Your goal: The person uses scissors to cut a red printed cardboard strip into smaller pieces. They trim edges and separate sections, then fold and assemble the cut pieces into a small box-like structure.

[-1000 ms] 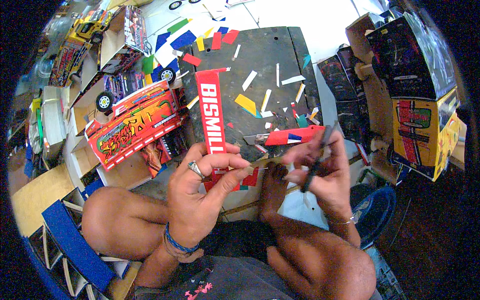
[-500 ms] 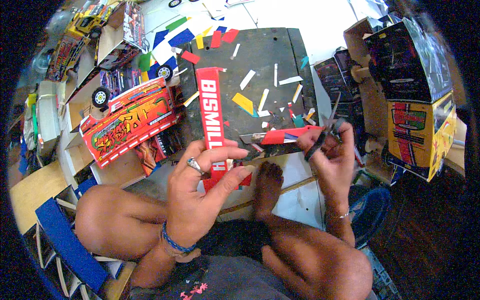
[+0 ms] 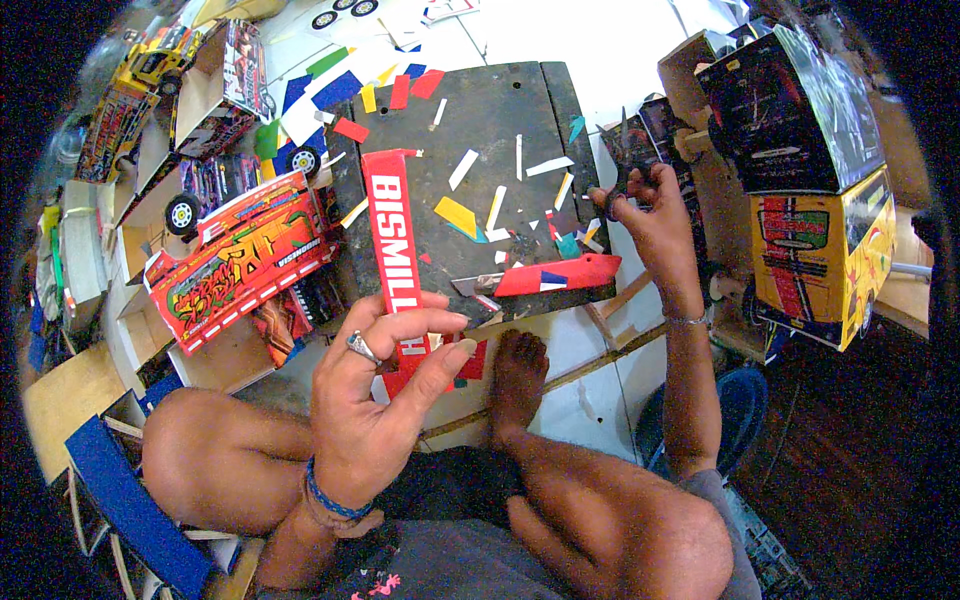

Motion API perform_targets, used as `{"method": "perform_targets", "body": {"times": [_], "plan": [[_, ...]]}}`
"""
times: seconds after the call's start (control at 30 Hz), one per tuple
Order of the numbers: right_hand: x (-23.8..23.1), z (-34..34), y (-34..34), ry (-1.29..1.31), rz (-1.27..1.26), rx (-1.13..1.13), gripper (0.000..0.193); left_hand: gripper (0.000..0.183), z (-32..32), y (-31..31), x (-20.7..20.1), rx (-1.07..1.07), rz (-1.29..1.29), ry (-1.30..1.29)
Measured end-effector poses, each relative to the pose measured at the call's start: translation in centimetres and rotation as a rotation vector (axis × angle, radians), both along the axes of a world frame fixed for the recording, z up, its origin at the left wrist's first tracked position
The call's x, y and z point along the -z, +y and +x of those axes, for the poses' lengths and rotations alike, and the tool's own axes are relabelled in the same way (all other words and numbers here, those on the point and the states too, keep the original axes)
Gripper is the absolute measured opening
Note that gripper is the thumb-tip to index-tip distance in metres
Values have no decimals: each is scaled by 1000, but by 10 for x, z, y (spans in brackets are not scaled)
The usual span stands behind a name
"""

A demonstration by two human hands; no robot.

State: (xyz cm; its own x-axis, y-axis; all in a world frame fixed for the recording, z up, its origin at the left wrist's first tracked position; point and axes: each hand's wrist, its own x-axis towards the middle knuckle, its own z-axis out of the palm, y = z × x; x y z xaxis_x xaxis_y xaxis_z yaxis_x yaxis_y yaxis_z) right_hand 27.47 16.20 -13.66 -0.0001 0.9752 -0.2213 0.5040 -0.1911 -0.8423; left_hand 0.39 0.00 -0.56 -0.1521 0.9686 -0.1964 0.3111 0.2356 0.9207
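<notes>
A light, bendable red card strip [image 3: 392, 250] is pinched at its near end by the left hand [image 3: 375, 400]; scissors [image 3: 625, 165] are gripped in the right hand [image 3: 650, 215] at the cutting board's [image 3: 500, 110] right edge.

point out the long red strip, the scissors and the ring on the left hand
long red strip [image 3: 385, 225], head view, on its upper half over the dark board.
scissors [image 3: 625, 150], head view, on the dark blades above the right hand's fingers.
ring [image 3: 361, 347], head view, on the silver band on the left hand's finger.
</notes>
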Motion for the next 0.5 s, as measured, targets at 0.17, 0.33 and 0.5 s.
{"method": "perform_targets", "body": {"times": [0.17,0.33,0.5], "plan": [[3,3,0,-101,224,17,52,28,-1,3,-1,14,18,-34],[-32,4,-10,23,195,184,45,58,2,5,-2,-184,34,-323],[-81,-5,-52,-84,179,-47,35,59,-7,9,-6,-296,-61,-735]]}}
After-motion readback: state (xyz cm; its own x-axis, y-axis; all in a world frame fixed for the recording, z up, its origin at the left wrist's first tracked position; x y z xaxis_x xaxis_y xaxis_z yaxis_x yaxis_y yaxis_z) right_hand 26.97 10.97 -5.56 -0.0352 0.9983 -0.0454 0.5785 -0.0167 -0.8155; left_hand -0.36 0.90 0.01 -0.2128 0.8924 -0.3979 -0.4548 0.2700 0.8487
